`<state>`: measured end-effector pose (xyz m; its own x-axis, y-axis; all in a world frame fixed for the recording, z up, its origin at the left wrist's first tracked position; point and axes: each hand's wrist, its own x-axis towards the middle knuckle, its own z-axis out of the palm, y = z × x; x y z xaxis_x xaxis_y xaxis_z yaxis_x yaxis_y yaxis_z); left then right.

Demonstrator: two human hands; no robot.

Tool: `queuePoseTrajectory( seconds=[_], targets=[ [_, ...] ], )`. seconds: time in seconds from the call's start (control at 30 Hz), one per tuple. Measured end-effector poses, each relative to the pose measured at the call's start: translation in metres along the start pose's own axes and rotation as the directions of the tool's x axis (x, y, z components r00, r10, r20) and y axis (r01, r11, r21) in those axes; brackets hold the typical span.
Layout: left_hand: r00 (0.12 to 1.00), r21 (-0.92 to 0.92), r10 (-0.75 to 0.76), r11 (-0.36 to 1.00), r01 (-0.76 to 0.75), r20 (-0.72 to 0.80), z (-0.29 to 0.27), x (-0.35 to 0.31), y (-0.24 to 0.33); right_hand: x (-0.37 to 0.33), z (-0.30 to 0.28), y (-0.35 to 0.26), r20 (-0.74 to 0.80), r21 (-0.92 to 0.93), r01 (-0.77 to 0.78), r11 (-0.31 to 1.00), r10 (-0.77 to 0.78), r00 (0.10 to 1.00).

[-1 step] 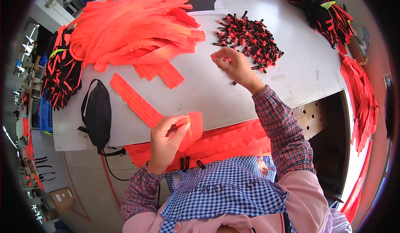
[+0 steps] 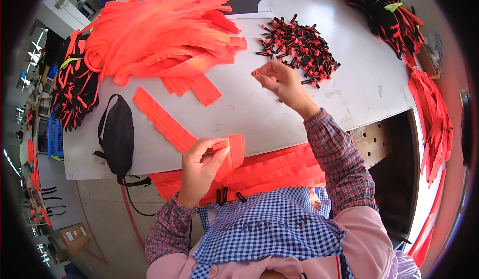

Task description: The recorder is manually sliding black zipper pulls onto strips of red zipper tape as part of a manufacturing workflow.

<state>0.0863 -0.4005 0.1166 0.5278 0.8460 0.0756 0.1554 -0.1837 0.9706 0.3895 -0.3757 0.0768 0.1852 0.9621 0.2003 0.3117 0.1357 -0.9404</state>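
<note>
My left hand point(image 2: 203, 167) pinches the near end of an orange-red zipper strip point(image 2: 164, 119), whose short end stands up past my fingers. The rest of the strip lies slantwise across the table to the upper left. My right hand point(image 2: 287, 85) hovers just in front of a heap of small black-and-red zipper pulls point(image 2: 298, 47). Its thumb and forefinger curl together, with a small red bit at the tips, too small to name. More orange-red strips point(image 2: 279, 167) lie along the table's front edge at my lap, and a few black pulls point(image 2: 224, 195) rest against the apron.
A large pile of orange-red strips point(image 2: 159, 29) covers the table's far left. Black-and-red bundles point(image 2: 75, 87) hang at the left edge, another point(image 2: 384, 17) at the far right. A black pouch point(image 2: 117, 134) lies at left. Red strips point(image 2: 431, 119) drape at right, beside an open compartment point(image 2: 396, 164).
My right hand has shifted slightly down, and its fingers have loosened a little. A tiny reddish scrap now shows over the table between my hands. My left hand keeps its hold.
</note>
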Motion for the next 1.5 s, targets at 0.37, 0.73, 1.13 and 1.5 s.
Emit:
queuePoseTrajectory(
  seconds=[0.37, 0.73, 1.13, 1.5],
  targets=[
    [0.992, -0.139, 0.106, 0.986, -0.096, 0.067, 0.016, -0.005, 0.02, -0.108, 0.027, -0.102, 0.325, 0.533, -0.303, 0.79, 0.14, 0.935],
    [0.962, 0.135, 0.271, 0.953, -0.273, 0.031, 0.021, -0.009, 0.032, -0.116, 0.035, -0.118, 0.172, -0.282, 0.417, 0.864, -0.381, 0.908],
    [0.96, 0.159, 0.279, 0.947, -0.28, 0.03, 0.019, -0.006, 0.029, -0.115, 0.032, -0.124, 0.151, -0.289, 0.428, 0.856, -0.401, 0.904],
    [0.947, 0.202, 0.318, 0.925, -0.321, 0.049, 0.019, -0.007, 0.028, -0.117, 0.038, -0.124, 0.149, -0.344, 0.452, 0.823, -0.428, 0.891]
  ],
)
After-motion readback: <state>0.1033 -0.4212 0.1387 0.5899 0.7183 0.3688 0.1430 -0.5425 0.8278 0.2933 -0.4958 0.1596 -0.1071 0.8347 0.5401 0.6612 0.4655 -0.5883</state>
